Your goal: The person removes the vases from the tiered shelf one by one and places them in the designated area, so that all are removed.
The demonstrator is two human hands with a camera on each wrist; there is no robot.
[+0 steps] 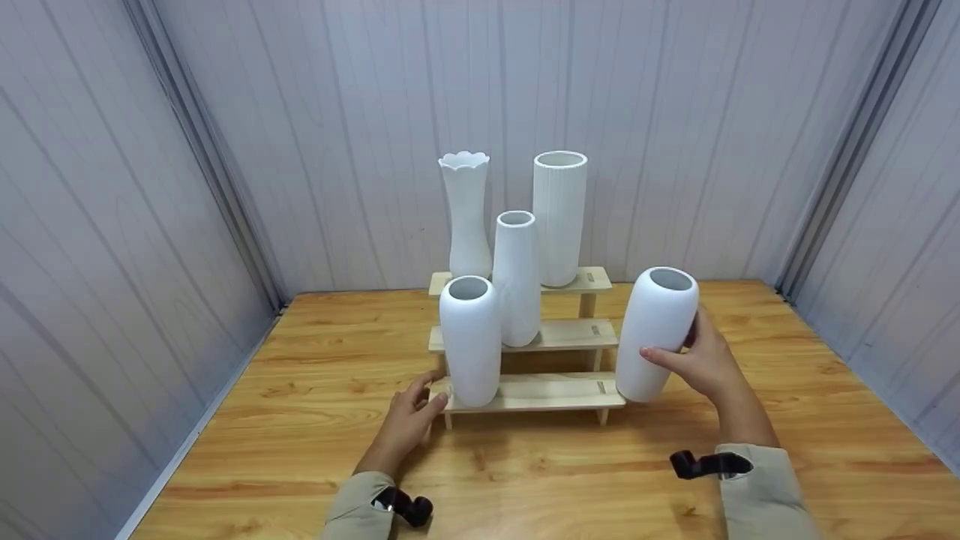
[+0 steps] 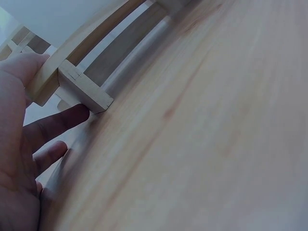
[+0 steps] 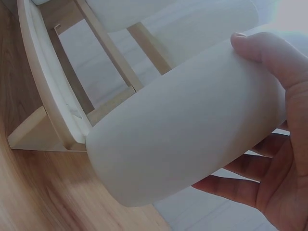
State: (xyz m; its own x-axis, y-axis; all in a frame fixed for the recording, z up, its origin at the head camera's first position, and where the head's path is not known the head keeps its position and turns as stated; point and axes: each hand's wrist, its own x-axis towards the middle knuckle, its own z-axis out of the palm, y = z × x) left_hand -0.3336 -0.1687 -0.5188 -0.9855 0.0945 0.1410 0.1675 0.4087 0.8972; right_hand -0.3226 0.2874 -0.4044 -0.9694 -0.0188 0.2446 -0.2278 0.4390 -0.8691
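Note:
In the head view my right hand (image 1: 705, 360) grips a white vase (image 1: 656, 337), its thumb across the front. The vase tilts, its top leaning right, and its base is beside the right end of the lowest step of a wooden three-step stand (image 1: 555, 394). The right wrist view shows the vase (image 3: 183, 120) with fingers (image 3: 236, 190) around its far side. My left hand (image 1: 409, 416) holds the left end of that lowest step. In the left wrist view the thumb lies over the board and a finger (image 2: 62, 122) reaches the stand's leg (image 2: 86, 89).
A similar white vase (image 1: 470, 345) stands at the left of the lowest step. A slimmer vase (image 1: 517, 285) is on the middle step. A scalloped-rim vase (image 1: 466, 217) and a ribbed cylindrical vase (image 1: 560, 225) stand on top. Panelled walls (image 1: 360, 135) enclose the wooden table (image 1: 315, 360).

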